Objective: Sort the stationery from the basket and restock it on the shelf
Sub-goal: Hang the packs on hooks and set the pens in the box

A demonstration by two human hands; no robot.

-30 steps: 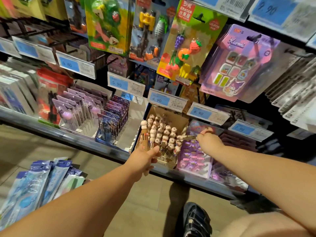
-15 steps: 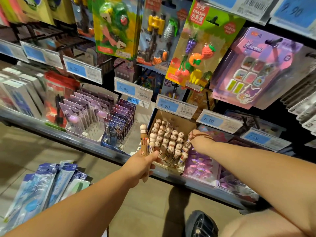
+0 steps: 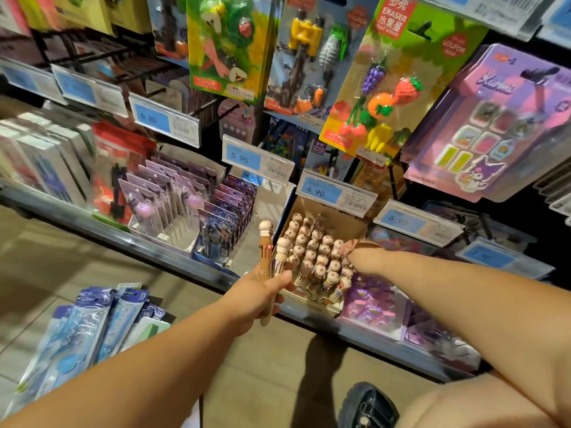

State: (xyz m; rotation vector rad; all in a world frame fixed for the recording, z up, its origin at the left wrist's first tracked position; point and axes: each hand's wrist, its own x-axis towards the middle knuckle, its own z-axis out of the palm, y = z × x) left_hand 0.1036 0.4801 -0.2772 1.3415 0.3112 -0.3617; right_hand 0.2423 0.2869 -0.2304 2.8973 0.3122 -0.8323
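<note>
Brown plastic with a pale bear-shaped cap, the multi-colour pen (image 3: 265, 253) stands upright in the left hand (image 3: 256, 299), whose fingers and thumb are clenched round its lower barrel. It is held just beside the front left corner of the tan cardboard display box (image 3: 349, 222) on the grey metal shelf (image 3: 129, 242). The box sits below the blue-and-white 4.90 price tag (image 3: 335, 193) and is packed with rows of matching bear-capped pens (image 3: 312, 251).

Over the last second the held pen has stayed where it was, beside that corner and not yet slotted in. What has shifted is the right hand (image 3: 363, 253). It was hovering over the purple blister packs (image 3: 370, 304) next to the box, and it has edged in to touch the right-hand rows of pens. Its fingers point away from the camera and are mostly hidden, so I cannot tell whether they are pinching a pen or only nudging the rows.

My reading is that the right hand is tidying the pens or opening a gap for the one in the left hand. That puts this item close to being restocked, with only the drop into a free slot left.

More sorting remains. A fan of blue-and-white plastic packets (image 3: 92, 329) lies at lower left, well apart from the box. The basket itself is not clearly in view.
</note>
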